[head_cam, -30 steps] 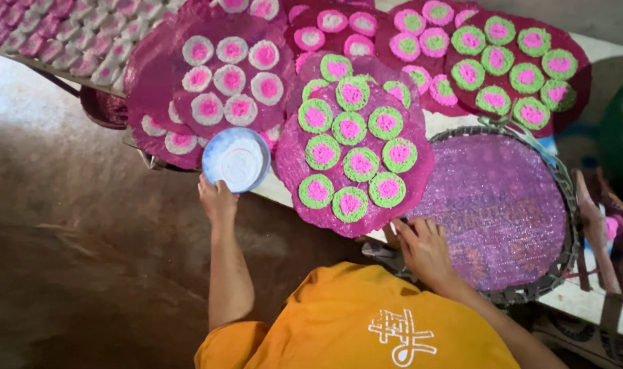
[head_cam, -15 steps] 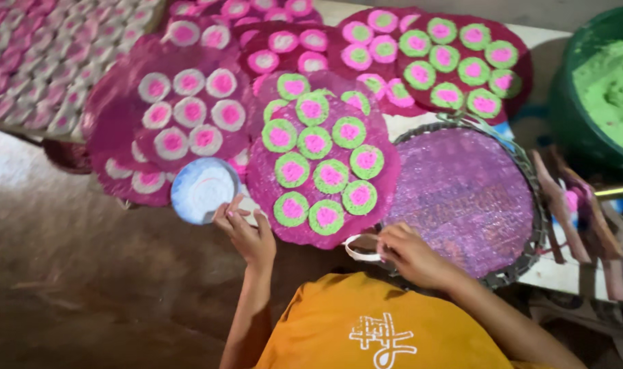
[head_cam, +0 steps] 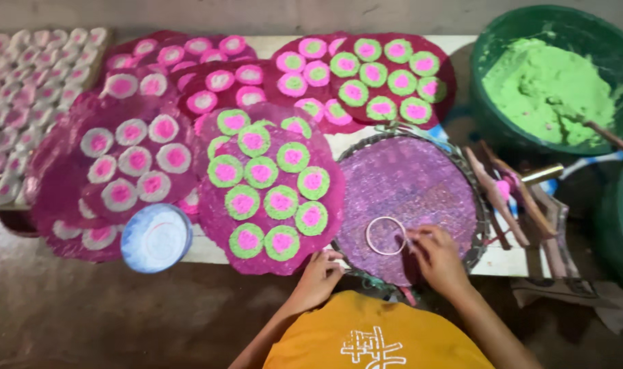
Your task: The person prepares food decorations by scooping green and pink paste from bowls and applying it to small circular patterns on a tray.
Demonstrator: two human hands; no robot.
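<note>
My right hand [head_cam: 436, 257] holds a thin pale ring [head_cam: 386, 235] flat on a round purple mat [head_cam: 421, 184] set in a wire-rimmed tray. My left hand [head_cam: 320, 272] rests, fingers curled, on the near edge of a magenta mat [head_cam: 325, 225] covered with several green-and-pink discs. A small blue-rimmed white bowl [head_cam: 156, 238] sits at the table edge, left of that hand and apart from it.
More magenta mats with white-and-pink and green-and-pink discs [head_cam: 137, 160] fill the table's left and back. A green tub of green powder [head_cam: 557, 85] stands at the back right, wooden sticks [head_cam: 506, 195] lie beside the tray, and a second tub [head_cam: 622, 225] shows at the right edge.
My left hand left the bowl and moved right to the green-disc mat's edge. My right hand carried the ring from the tray's near edge onto the purple mat. The view shifted right.
</note>
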